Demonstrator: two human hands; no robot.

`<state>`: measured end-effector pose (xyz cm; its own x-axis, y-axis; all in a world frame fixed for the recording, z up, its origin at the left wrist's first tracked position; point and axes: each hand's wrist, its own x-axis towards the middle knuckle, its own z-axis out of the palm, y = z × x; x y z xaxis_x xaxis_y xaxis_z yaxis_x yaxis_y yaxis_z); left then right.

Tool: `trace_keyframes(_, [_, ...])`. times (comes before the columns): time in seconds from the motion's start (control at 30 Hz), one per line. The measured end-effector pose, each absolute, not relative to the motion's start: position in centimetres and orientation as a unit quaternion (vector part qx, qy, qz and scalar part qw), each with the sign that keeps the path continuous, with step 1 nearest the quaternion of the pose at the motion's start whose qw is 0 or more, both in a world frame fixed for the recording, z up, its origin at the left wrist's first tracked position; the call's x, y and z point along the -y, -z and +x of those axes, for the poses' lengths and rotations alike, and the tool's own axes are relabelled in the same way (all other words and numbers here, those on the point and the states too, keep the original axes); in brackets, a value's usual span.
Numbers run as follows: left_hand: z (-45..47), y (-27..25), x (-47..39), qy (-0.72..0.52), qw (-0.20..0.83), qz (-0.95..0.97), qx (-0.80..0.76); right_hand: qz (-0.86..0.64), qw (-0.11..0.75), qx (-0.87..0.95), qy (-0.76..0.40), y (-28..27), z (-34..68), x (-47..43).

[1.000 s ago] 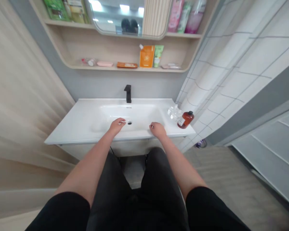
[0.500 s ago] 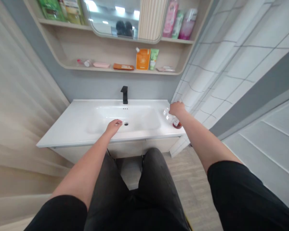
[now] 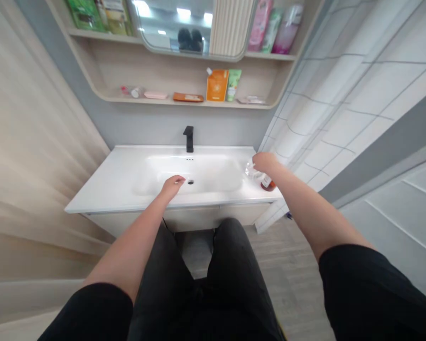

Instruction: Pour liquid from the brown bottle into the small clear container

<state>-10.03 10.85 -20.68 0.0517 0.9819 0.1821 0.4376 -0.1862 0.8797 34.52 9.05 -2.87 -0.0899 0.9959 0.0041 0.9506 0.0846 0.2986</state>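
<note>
Your right hand point(image 3: 265, 162) has crossed to the right end of the white countertop point(image 3: 104, 182) from the near edge of the basin point(image 3: 216, 173), where it was a second ago. Over the basin's front edge, your left hand point(image 3: 172, 187) hangs loosely curled. An amber bottle point(image 3: 268, 184) stands near the countertop's front right corner; just behind it, your right hand curls over a clear bottle point(image 3: 250, 169), its grip impossible to tell.

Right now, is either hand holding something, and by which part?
The left hand holds nothing. The right hand covers the top of the clear plastic bottle; whether it grips there cannot be told.
</note>
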Motion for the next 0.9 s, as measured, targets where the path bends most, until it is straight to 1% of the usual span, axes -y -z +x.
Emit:
trace_keyframes(0.03, [-10.1, 20.9, -10.9, -0.419, 0.327, 0.648, -0.545, 0.664, 0.116, -0.731, -0.104, 2.4, 33.8, -9.4])
trace_keyframes(0.1, [-10.2, 21.2, -11.0, -0.424, 0.331, 0.651, -0.536, 0.639, 0.120, -0.754, -0.097, 1.9, 31.6, -9.6])
trace_keyframes(0.2, [-10.1, 21.5, -10.9, -0.426, 0.355, 0.657, -0.512, 0.567, 0.072, -0.816, -0.090, 1.9, 27.3, -9.3])
trace_keyframes(0.33, [-9.9, 21.3, -10.6, -0.419, 0.403, 0.656, -0.481, 0.489, 0.000, -0.872, -0.025, 4.0, 21.0, -8.8])
trace_keyframes(0.4, [-9.7, 21.2, -10.4, -0.415, 0.416, 0.658, -0.471, 0.456, -0.016, -0.890, 0.007, 5.4, 17.9, -8.8])
trace_keyframes(0.47, [-9.6, 21.1, -10.4, -0.416, 0.412, 0.665, -0.465, 0.428, -0.024, -0.903, 0.018, 6.8, 15.0, -8.9])
trace_keyframes(0.57, [-9.5, 21.1, -10.4, -0.425, 0.389, 0.671, -0.467, 0.412, -0.043, -0.910, 0.002, 8.1, 11.9, -9.1])
trace_keyframes(0.67, [-9.6, 21.2, -10.6, -0.427, 0.379, 0.672, -0.471, 0.392, -0.063, -0.918, 0.003, 8.7, 10.8, -9.6])
trace_keyframes(0.77, [-9.7, 21.2, -10.7, -0.417, 0.380, 0.687, -0.458, 0.347, -0.090, -0.932, 0.043, 9.3, 11.3, -10.5])
trace_keyframes(0.83, [-9.8, 21.3, -10.7, -0.417, 0.378, 0.692, -0.453, 0.330, -0.134, -0.931, 0.084, 10.2, 12.0, -11.1])
trace_keyframes(0.9, [-9.8, 21.5, -10.7, -0.424, 0.371, 0.684, -0.463, 0.343, -0.211, -0.905, 0.134, 11.6, 12.7, -11.6])
